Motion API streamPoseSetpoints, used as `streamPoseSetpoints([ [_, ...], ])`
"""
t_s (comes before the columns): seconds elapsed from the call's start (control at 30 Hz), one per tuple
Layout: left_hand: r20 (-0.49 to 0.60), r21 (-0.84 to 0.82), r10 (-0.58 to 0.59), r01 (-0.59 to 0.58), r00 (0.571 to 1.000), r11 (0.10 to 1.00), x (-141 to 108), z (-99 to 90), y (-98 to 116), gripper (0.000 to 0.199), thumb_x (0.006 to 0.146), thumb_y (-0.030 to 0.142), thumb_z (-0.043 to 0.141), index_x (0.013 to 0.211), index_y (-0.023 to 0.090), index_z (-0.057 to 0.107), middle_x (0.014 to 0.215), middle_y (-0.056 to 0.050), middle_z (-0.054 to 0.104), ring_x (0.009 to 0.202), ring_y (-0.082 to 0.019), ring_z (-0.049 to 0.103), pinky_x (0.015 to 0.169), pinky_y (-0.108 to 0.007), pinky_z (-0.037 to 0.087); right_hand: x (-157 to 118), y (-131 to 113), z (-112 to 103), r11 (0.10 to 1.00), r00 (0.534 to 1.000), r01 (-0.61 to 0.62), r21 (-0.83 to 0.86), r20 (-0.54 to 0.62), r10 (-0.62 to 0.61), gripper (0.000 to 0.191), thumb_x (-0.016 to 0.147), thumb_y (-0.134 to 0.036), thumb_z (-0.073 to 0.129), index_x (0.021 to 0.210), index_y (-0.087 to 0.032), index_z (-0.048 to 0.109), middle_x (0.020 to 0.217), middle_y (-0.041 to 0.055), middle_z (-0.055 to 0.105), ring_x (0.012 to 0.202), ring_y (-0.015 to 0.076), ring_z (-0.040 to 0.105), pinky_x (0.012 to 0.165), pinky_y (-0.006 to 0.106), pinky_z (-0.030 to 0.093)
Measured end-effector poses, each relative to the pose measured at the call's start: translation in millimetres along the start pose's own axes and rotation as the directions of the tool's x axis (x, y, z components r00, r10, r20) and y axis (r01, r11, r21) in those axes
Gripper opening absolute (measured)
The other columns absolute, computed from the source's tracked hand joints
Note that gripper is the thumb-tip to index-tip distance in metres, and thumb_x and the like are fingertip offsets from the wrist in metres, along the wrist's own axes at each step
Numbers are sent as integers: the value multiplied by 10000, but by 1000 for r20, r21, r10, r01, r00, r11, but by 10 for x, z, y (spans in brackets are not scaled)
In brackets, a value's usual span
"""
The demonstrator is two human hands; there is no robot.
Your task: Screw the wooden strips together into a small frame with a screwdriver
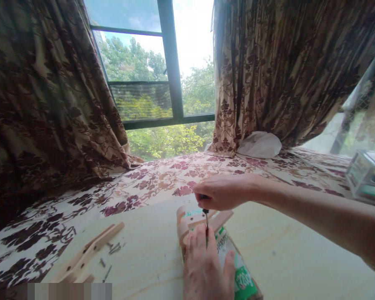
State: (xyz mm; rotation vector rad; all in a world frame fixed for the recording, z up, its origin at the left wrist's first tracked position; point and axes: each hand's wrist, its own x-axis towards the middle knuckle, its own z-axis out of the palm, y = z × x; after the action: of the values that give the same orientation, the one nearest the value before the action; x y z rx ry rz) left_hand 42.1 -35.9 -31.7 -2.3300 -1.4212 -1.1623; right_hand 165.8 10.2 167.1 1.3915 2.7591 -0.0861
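Note:
My right hand (223, 191) is closed round the dark handle of a screwdriver (206, 216), whose shaft points down at a light wooden piece (190, 221) with dark holes. Flat on the work, fingers stretched forward beside the screwdriver's tip, lies my left hand (204, 264); it presses the wooden piece from the near side. Under both is a green and white printed packet (242, 277). The exact spot where the tip meets the wood is hidden by my left fingers.
On the pale board (137, 237), more wooden parts (90, 254) lie at the left, with several loose screws (114, 248) beside them. Behind is a flowered cloth (162, 175), and a clear drawer box (368, 175) stands at the far right. A white bag (259, 144) rests near the curtain.

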Motion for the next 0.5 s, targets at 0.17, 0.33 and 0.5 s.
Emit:
streamPoseSetpoints([
  [0.17,-10,-23,0,0,1000,1000,-2,-5,9,493,871,449,448,1207,118,592,1263,-120,565,1169,-299,479,998,-437,394,-19,4,-71,997,997,75,-16,19,-74,186,808,-203,497,909,-189,654,782,32,646,631,125,470,545,230,305],
  [0.33,-6,-19,-8,8,1000,1000,2,-22,22,497,869,457,448,1210,124,591,1257,-111,569,1162,-297,482,993,-430,400,-17,-10,-27,997,997,76,1,-7,-76,184,826,-193,461,855,-194,643,739,18,615,622,120,449,536,229,293],
  [0.5,-17,-17,5,-5,1000,1000,-2,-14,12,486,865,445,457,1203,123,593,1252,-123,569,1163,-299,483,987,-442,405,-25,-10,-11,999,999,35,-3,-24,-35,176,824,-232,475,859,-192,643,728,25,615,615,126,453,528,234,291],
])
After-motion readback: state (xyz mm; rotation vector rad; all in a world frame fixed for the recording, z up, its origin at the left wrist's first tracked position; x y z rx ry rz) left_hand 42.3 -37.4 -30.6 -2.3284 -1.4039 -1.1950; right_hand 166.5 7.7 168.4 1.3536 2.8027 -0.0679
